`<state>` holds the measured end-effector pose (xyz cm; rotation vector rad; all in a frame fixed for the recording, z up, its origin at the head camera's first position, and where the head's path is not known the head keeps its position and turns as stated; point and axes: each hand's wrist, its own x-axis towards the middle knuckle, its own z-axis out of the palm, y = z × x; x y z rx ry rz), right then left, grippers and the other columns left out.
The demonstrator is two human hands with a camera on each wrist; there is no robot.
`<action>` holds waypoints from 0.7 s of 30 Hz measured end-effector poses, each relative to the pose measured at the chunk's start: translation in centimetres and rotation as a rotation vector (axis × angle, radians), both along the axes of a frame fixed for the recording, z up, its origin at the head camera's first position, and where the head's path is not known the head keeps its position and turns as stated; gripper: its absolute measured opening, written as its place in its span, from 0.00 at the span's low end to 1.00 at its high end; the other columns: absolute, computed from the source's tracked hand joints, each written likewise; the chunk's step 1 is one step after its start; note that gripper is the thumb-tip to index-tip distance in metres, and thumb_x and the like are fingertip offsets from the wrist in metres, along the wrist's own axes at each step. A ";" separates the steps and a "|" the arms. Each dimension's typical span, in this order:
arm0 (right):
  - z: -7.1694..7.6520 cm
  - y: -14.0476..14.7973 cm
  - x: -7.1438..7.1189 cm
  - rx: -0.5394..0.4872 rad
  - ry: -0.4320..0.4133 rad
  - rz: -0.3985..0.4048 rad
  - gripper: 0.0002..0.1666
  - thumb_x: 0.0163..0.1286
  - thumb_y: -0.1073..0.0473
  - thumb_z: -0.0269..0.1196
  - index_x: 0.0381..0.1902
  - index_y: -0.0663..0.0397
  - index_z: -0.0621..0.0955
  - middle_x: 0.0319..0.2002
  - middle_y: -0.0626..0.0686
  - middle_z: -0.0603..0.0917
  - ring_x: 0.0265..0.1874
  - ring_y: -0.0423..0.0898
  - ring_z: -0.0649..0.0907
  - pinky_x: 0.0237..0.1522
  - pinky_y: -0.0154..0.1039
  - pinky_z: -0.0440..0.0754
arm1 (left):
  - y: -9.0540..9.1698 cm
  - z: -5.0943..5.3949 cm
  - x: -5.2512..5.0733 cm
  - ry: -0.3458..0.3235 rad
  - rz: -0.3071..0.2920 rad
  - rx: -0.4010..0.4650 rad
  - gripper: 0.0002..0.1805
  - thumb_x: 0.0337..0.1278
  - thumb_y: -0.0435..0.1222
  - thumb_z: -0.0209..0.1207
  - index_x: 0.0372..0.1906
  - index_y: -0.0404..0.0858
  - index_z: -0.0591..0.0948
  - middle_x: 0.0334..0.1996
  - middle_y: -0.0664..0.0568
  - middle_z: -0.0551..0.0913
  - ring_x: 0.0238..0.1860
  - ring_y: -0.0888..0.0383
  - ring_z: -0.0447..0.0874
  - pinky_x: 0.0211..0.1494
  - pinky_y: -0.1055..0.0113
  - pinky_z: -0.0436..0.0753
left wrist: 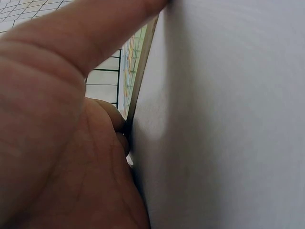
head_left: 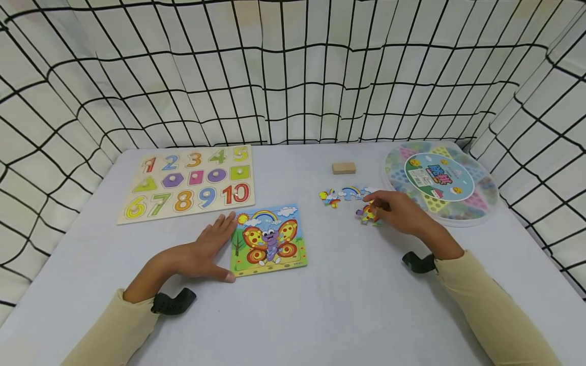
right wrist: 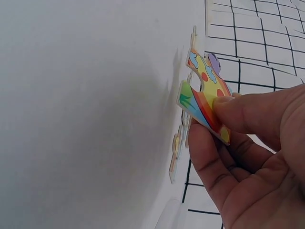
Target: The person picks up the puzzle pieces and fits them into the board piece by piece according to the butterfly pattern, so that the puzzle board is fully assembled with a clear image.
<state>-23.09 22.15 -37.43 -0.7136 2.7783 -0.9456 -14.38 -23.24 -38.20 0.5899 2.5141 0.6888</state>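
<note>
A square butterfly picture puzzle (head_left: pixel 271 241) lies flat on the white table. My left hand (head_left: pixel 201 255) rests at its left side, fingers spread, with the thumb near the lower left corner and fingertips at the upper left edge. To the right, my right hand (head_left: pixel 400 212) pinches a jigsaw piece (right wrist: pixel 204 88) between thumb and fingers. That piece is yellow and red with green and blue parts, and it is tilted up in the right wrist view. Just beyond it are other loose jigsaw pieces (head_left: pixel 351 192), partly hidden by the right hand.
A wooden number and shape board (head_left: pixel 197 178) lies at the back left. A small wooden block (head_left: pixel 344 168) sits behind the loose pieces. At the back right is a round game board in clear packaging (head_left: pixel 439 178). Black wire mesh (head_left: pixel 284 81) encloses the table's back and sides.
</note>
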 end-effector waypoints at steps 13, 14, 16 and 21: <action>-0.1 -1.8 -0.1 -0.048 -0.006 0.061 0.16 0.67 0.74 0.58 0.51 0.62 0.82 0.39 0.52 0.83 0.38 0.48 0.79 0.42 0.43 0.79 | -0.1 -0.1 0.0 -0.007 0.001 -0.001 0.68 0.43 0.56 0.71 0.77 0.34 0.38 0.77 0.42 0.28 0.74 0.42 0.20 0.72 0.42 0.31; -0.2 -2.0 -0.2 -0.051 -0.007 0.066 0.16 0.67 0.73 0.58 0.51 0.62 0.82 0.38 0.52 0.83 0.38 0.48 0.79 0.41 0.43 0.79 | -0.1 -0.1 0.0 -0.009 0.002 -0.003 0.68 0.43 0.56 0.71 0.77 0.34 0.38 0.77 0.42 0.28 0.74 0.42 0.20 0.72 0.42 0.31; -0.2 -2.2 -0.1 -0.056 -0.012 0.080 0.16 0.68 0.73 0.57 0.51 0.62 0.82 0.38 0.51 0.83 0.37 0.47 0.79 0.40 0.41 0.79 | -0.1 -0.1 0.1 -0.010 0.004 -0.010 0.68 0.43 0.56 0.71 0.77 0.34 0.38 0.77 0.42 0.28 0.74 0.42 0.20 0.72 0.41 0.31; -0.2 -2.7 -0.1 -0.070 -0.029 0.115 0.14 0.69 0.72 0.58 0.50 0.62 0.83 0.37 0.50 0.84 0.36 0.45 0.80 0.39 0.40 0.79 | 0.0 0.0 0.0 -0.005 0.005 -0.006 0.68 0.43 0.56 0.71 0.77 0.34 0.38 0.77 0.43 0.28 0.74 0.43 0.20 0.72 0.42 0.31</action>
